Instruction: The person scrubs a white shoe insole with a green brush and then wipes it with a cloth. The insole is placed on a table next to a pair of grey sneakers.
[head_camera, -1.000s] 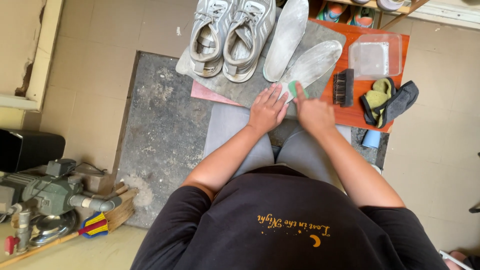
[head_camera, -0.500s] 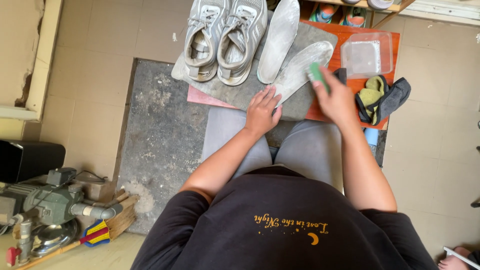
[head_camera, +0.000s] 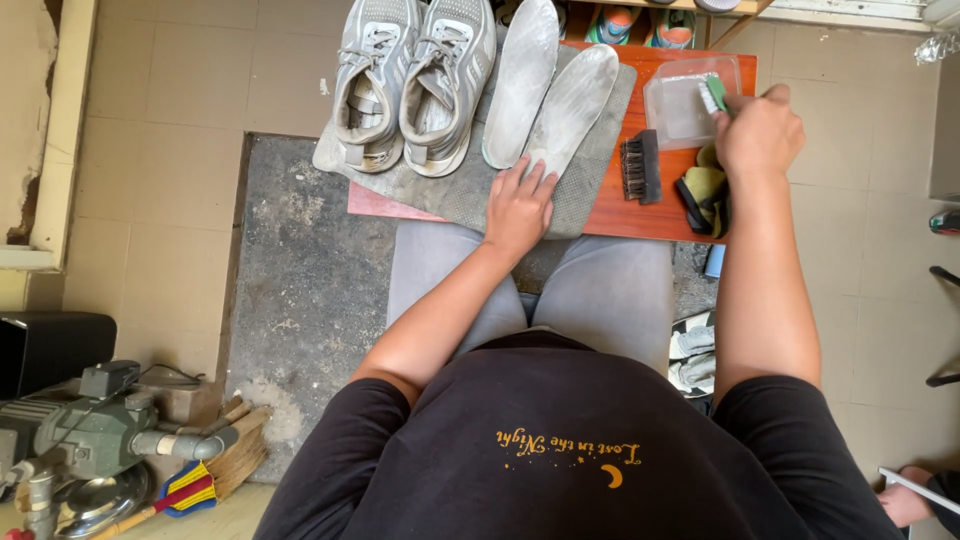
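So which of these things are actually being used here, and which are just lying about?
In use:
left hand pressing the near insole
right hand holding a green sponge at the clear tub
grey mat

Lying about:
grey sneakers
far insole
brush
socks
broom
pump

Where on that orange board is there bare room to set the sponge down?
One bare strip of the orange board runs along its near edge, below the brush and beside the grey mat. A smaller gap lies between brush and clear tub. The mat is crowded: sneakers, insoles, left hand.
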